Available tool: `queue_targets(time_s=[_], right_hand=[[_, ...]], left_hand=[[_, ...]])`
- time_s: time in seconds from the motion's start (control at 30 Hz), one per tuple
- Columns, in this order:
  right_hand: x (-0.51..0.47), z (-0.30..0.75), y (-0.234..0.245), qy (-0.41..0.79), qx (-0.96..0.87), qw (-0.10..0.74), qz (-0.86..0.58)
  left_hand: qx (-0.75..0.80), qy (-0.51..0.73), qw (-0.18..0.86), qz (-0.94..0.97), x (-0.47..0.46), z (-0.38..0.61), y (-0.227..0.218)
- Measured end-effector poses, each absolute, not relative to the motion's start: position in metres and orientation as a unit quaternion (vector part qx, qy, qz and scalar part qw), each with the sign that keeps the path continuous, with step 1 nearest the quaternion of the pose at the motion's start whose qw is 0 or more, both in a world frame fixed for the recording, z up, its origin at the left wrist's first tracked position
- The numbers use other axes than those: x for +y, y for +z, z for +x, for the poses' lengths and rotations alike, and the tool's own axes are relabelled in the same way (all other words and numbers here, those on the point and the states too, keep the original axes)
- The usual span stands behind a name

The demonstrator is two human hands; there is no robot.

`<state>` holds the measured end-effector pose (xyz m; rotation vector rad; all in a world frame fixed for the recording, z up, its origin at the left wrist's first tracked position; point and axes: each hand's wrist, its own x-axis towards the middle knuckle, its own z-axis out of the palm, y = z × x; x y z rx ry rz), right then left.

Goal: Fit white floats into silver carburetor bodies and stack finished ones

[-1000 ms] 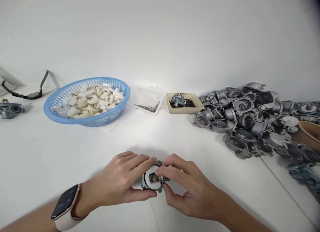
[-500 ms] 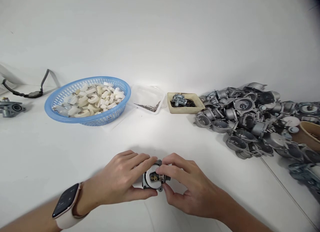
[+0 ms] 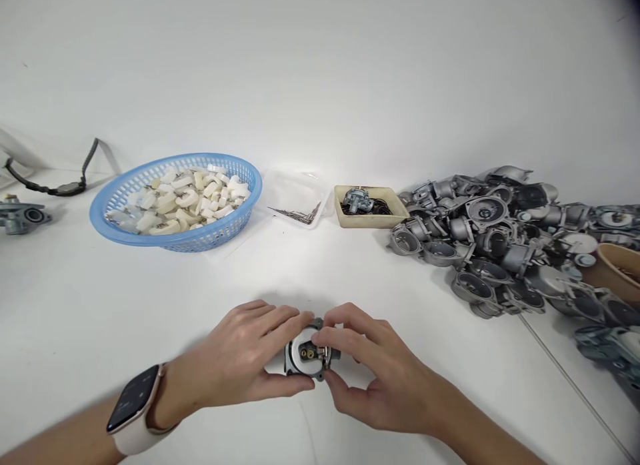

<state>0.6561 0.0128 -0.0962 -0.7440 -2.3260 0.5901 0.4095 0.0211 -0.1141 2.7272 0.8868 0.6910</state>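
A metal carburetor body lies low in the middle of the view, its open side facing up. Seated in it is a white C-shaped plastic float, with two brass jets showing in the gap. My left hand grips the body from the left, fingers along the far side and thumb on the near side. On the right, my right hand has its index finger on the float's hinge end and its thumb at the near right edge. Whether a small pin sits between those fingertips is hidden.
A blue basket of white floats stands back left. Behind my hands are a clear tray of thin pins and a cream box holding dark rings and a metal part. Carburetor bodies are heaped at right, near a tan container.
My right thumb and index finger have shifted very slightly at the float's hinge end. My left hand keeps its grip on the carburetor body, and everything else stays put.
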Motion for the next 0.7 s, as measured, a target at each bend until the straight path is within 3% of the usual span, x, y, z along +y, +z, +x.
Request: queue_targets(time_s=[0.27, 0.5, 0.7], right_hand=[[0.017, 0.659, -0.097, 0.235, -0.886, 0.217, -0.336], [0.023, 0.658, -0.103, 0.276, -0.879, 0.236, -0.309], [0.023, 0.651, -0.093, 0.243, -0.879, 0.188, -0.364]], left_hand=[[0.289, 0.230, 0.090, 0.925, 0.025, 0.408, -0.116], [0.296, 0.260, 0.082, 0.915, 0.027, 0.402, -0.113], [0.300, 0.255, 0.057, 0.917, 0.025, 0.397, -0.112]])
